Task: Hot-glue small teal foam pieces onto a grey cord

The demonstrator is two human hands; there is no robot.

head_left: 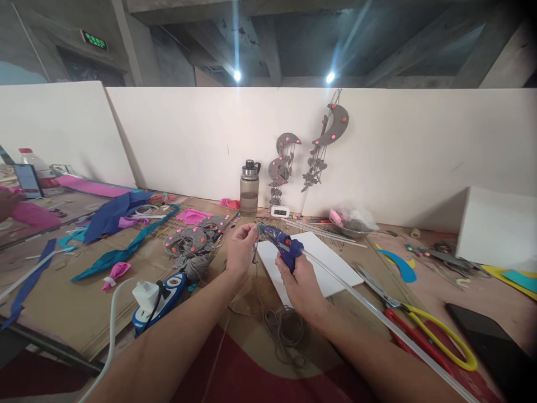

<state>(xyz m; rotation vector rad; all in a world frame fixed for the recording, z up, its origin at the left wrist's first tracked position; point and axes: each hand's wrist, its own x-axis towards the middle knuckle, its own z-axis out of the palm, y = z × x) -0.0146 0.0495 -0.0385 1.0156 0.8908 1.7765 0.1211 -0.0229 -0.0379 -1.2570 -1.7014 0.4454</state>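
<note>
My right hand [302, 280] is wrapped round the handle of a blue hot glue gun [288, 246], and a long clear glue stick [348, 288] runs out of its back end. The gun's nozzle points left, close to the fingertips of my left hand [242, 246]. Those fingers are pinched together on a thin grey cord [254, 256] that hangs down below them. Whatever else sits between the fingertips is too small to make out. A white board [331, 263] lies under and behind the gun. Loose grey cord [285, 330] is coiled nearer to me.
Red and yellow scissors [419, 322] and a black phone [490, 341] lie at right. A blue power strip [168, 299] with a white plug stands at left, near grey felt moons [187, 239]. A bottle [249, 190] stands behind. Moon-shaped hangings [333, 126] hang on the white partition.
</note>
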